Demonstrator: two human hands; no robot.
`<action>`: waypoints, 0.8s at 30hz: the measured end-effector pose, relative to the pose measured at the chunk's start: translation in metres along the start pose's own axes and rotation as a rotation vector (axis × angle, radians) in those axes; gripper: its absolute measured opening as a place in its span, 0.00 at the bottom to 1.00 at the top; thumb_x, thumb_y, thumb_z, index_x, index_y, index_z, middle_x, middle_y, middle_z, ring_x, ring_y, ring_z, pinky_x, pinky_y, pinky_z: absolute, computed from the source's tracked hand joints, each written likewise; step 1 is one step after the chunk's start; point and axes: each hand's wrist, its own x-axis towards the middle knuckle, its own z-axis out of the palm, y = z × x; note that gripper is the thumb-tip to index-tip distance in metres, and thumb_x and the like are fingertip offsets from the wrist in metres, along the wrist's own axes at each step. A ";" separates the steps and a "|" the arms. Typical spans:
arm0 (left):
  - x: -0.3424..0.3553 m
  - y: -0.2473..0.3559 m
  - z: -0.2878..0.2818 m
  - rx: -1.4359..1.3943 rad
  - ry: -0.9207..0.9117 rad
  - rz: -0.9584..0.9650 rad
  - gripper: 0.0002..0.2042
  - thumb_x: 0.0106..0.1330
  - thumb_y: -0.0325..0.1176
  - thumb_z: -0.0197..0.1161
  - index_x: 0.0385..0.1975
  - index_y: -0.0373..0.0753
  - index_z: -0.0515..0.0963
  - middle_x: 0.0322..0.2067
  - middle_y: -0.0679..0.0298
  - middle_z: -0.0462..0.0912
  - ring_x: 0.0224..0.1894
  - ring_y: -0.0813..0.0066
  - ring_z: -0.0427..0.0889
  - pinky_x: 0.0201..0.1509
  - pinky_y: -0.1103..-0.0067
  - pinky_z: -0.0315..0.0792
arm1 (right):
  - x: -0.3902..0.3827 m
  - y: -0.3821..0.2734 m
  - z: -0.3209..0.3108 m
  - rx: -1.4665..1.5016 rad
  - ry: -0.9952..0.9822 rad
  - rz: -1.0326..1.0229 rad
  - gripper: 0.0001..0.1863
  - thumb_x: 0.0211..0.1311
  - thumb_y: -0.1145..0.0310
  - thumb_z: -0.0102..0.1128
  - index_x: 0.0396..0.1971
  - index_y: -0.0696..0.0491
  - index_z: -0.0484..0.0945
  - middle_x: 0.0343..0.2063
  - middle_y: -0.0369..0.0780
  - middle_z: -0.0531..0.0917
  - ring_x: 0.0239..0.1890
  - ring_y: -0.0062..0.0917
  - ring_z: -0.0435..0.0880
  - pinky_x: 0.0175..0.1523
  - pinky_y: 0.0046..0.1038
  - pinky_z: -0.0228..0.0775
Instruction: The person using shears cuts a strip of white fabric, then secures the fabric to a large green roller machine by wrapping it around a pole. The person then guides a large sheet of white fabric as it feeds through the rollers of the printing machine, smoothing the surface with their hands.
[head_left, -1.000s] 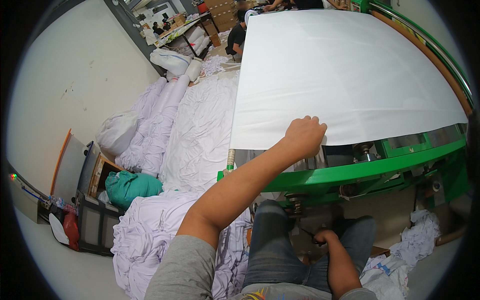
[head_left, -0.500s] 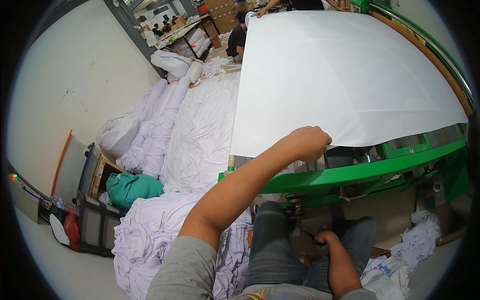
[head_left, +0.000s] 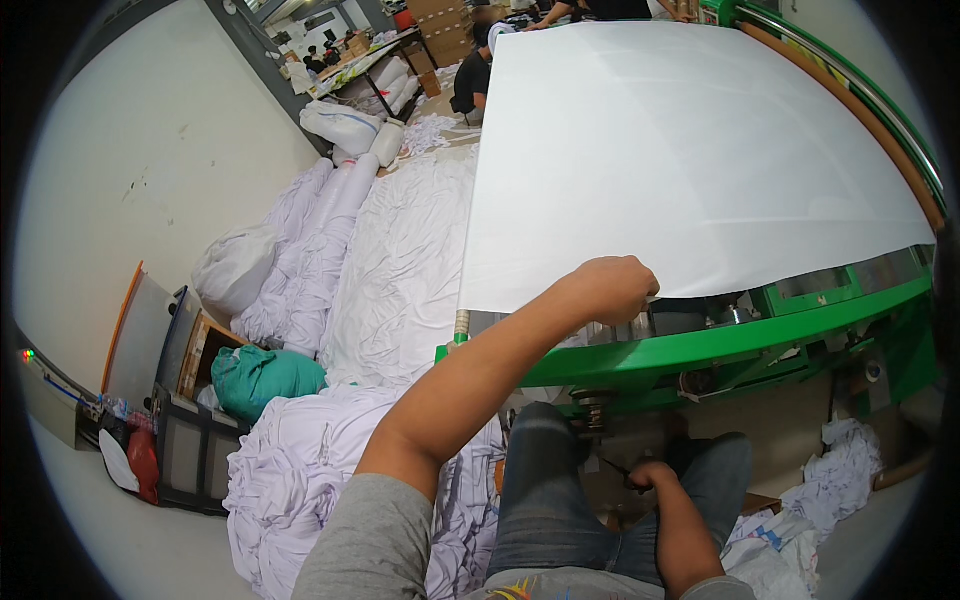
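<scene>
A wide white fabric sheet (head_left: 690, 150) lies spread over the green-framed machine (head_left: 700, 352). My left arm reaches across to its near edge, where my left hand (head_left: 612, 288) is closed with the fabric edge at its fingertips. Low beside my knees, my right hand (head_left: 655, 476) is closed around dark scissors (head_left: 618, 468), their blades pointing left. The fingers of that hand partly cover the handles.
Heaped white fabric (head_left: 300, 480) lies to my left, with a green bundle (head_left: 265, 385) beyond it. A brown roller (head_left: 850, 100) runs along the machine's right side. Another person's hand (head_left: 545, 20) is at the sheet's far edge; someone in black (head_left: 470, 82) crouches far off.
The sheet's near edge right of my left hand has settled slightly lower. At the far edge, the other person's hand has shifted right. My right hand stays in place.
</scene>
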 end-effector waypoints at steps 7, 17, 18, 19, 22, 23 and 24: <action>0.006 0.004 0.005 0.053 0.263 -0.035 0.08 0.67 0.31 0.62 0.39 0.35 0.82 0.38 0.49 0.85 0.46 0.48 0.85 0.51 0.57 0.80 | 0.009 0.003 0.004 -0.044 -0.007 -0.017 0.29 0.62 0.56 0.58 0.60 0.55 0.84 0.65 0.49 0.81 0.66 0.42 0.82 0.68 0.39 0.73; 0.005 0.010 0.003 0.025 0.386 0.015 0.08 0.62 0.27 0.60 0.40 0.35 0.79 0.41 0.51 0.82 0.50 0.50 0.83 0.52 0.58 0.80 | 0.003 0.003 -0.001 -0.043 -0.011 -0.037 0.28 0.64 0.55 0.57 0.60 0.55 0.83 0.66 0.49 0.80 0.67 0.43 0.80 0.69 0.39 0.72; 0.006 0.011 0.002 0.011 0.333 -0.002 0.08 0.62 0.27 0.60 0.40 0.35 0.79 0.41 0.51 0.82 0.49 0.50 0.83 0.51 0.58 0.80 | 0.002 0.003 -0.001 -0.037 -0.005 -0.034 0.28 0.64 0.55 0.58 0.59 0.55 0.84 0.65 0.49 0.81 0.66 0.42 0.81 0.69 0.39 0.72; 0.007 0.010 0.001 -0.002 0.281 -0.019 0.08 0.62 0.27 0.60 0.40 0.35 0.79 0.40 0.50 0.83 0.49 0.50 0.83 0.51 0.58 0.79 | 0.000 0.003 -0.002 -0.031 0.000 -0.031 0.28 0.63 0.55 0.59 0.59 0.55 0.84 0.65 0.48 0.81 0.66 0.42 0.82 0.68 0.39 0.73; 0.005 0.008 0.001 -0.023 0.256 -0.042 0.08 0.62 0.28 0.59 0.40 0.36 0.79 0.39 0.50 0.84 0.47 0.48 0.84 0.50 0.58 0.79 | -0.008 -0.003 -0.003 -0.009 0.011 -0.024 0.29 0.59 0.55 0.63 0.58 0.55 0.85 0.62 0.48 0.84 0.63 0.41 0.84 0.65 0.38 0.75; 0.005 0.008 0.001 -0.028 0.272 -0.039 0.08 0.62 0.28 0.59 0.40 0.36 0.79 0.38 0.50 0.85 0.46 0.48 0.85 0.49 0.57 0.78 | -0.009 -0.003 -0.003 -0.001 0.014 -0.013 0.29 0.58 0.55 0.65 0.57 0.55 0.86 0.61 0.48 0.84 0.62 0.40 0.85 0.64 0.38 0.76; 0.005 0.008 0.001 -0.036 0.278 -0.032 0.08 0.62 0.28 0.59 0.40 0.37 0.79 0.38 0.51 0.85 0.47 0.48 0.85 0.49 0.57 0.78 | -0.010 -0.004 -0.004 0.007 0.017 -0.003 0.29 0.57 0.55 0.66 0.57 0.55 0.86 0.60 0.48 0.85 0.61 0.40 0.85 0.63 0.38 0.77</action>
